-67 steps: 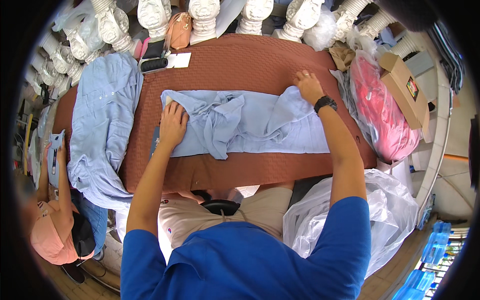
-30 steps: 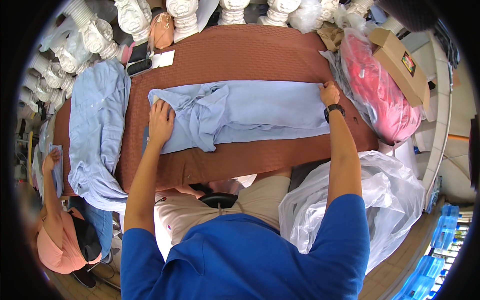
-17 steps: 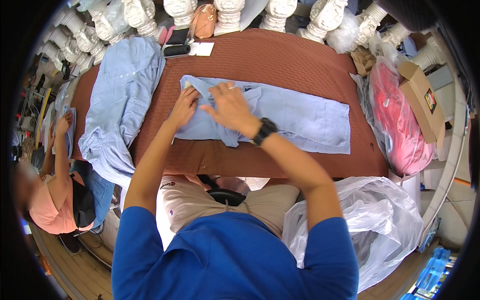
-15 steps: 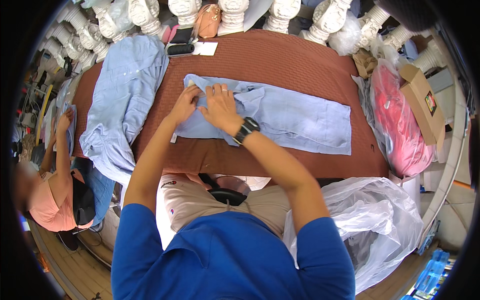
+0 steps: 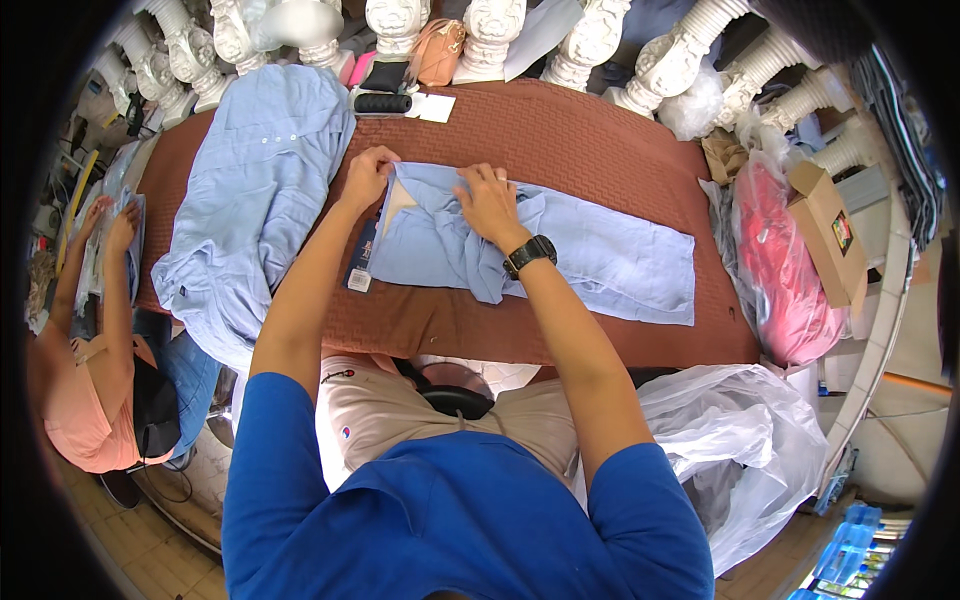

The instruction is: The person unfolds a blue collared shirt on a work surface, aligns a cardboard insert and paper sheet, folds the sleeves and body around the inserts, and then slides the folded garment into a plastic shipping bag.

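A light blue shirt lies partly folded across the brown cloth in front of me, its far-right part flat and its middle rumpled. My left hand pinches the shirt's upper left corner. My right hand rests on the bunched middle with its fingers spread. Between my hands a cream inner patch shows at the shirt's left edge. A dark hang tag with a white label sticks out below that edge.
Another light blue shirt lies on the left. A black thread spool and a tan pouch sit at the back, before white balusters. Right: a bagged red item, cardboard box, clear plastic. A co-worker sits left.
My left hand has moved left and slightly up to the shirt's corner. The right has shifted right, away from it. The left edge is spread wider, and the hang tag now shows more fully.
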Demonstrator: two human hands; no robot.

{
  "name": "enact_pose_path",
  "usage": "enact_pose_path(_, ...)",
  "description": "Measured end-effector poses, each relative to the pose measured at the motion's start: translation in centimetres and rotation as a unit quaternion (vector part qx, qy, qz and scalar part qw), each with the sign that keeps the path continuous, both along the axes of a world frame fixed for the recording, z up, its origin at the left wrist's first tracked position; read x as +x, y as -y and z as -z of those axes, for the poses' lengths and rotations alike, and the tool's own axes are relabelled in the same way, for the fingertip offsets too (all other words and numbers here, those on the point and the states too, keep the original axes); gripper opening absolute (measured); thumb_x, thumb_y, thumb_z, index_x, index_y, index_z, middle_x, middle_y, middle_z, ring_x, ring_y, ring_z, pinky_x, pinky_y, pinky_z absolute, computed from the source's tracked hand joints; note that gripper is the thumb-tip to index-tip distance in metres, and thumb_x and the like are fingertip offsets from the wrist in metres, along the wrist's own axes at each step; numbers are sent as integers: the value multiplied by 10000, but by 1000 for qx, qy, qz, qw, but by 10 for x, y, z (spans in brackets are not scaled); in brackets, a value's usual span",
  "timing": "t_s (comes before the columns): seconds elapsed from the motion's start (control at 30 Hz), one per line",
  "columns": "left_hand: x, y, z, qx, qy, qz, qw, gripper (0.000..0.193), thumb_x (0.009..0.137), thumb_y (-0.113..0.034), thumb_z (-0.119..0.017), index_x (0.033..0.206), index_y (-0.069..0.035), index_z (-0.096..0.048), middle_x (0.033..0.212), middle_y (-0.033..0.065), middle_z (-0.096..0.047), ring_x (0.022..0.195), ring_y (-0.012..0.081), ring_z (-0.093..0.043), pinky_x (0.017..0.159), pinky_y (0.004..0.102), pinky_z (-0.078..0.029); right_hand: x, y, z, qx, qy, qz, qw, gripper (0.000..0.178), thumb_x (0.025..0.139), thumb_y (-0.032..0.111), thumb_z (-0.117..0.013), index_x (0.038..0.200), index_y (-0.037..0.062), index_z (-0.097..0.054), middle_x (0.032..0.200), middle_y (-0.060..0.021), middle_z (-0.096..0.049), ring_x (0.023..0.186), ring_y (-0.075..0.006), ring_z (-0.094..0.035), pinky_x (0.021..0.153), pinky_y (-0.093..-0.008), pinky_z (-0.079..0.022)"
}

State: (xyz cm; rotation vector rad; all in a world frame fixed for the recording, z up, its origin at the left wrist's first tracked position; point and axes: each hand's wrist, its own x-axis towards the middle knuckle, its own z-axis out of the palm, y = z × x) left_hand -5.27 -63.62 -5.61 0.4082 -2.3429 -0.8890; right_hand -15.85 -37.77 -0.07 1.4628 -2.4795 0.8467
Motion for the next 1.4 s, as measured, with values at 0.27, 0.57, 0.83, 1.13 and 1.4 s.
enact_pose_path(0.27, -11, -13, -17, -171, 67, -90, 979, 323, 789, 123, -580, 1059, -7, -703, 1019, 152, -712, 907, 270, -678, 813, 376, -545, 2, -19, 33, -5, -44, -8, 999, 410, 914, 331, -644, 1252, 100, -657, 1394, -129, -542, 1251, -344, -443, 1049, -510, -339)
enact_pose_path(0.57, -11, 21, -10, 98, 50, 74, 991, 417, 764, 151, -533, 1106, -24, -697, 1103, 128, -705, 938, 185, -662, 802, 308, -531, 33, 10, -22, -58, -60, -65, 994, 395, 860, 296, -710, 1190, 86, -658, 1281, -112, -580, 1202, -333, -471, 986, -480, -369)
enact_pose_path(0.83, -15, 8, -21, 62, 110, 27, 992, 296, 761, 116, -559, 937, -34, -743, 877, 159, -728, 817, 241, -697, 772, 356, -546, 46, 43, 14, 37, -42, -21, 998, 273, 821, 133, -709, 1088, 81, -689, 1088, -139, -586, 1059, -316, -538, 887, -465, -406)
enact_pose_path(1.13, -13, -4, -18, -183, -32, -26, 982, 150, 826, 43, -627, 935, -20, -710, 840, 159, -669, 840, 298, -668, 745, 387, -518, 26, 26, -5, -26, 10, -17, 999, 173, 910, 159, -640, 1051, 94, -717, 1078, -90, -606, 1063, -335, -546, 894, -481, -440)
enact_pose_path(1.4, -21, -14, -32, 9, 194, -21, 981, 164, 803, 22, -706, 933, -77, -718, 1049, 123, -659, 1017, 339, -628, 875, 419, -515, -21, -5, 21, 26, 16, 0, 1000, 284, 917, 179, -630, 1182, 88, -676, 1245, -77, -562, 1185, -326, -505, 967, -489, -448)
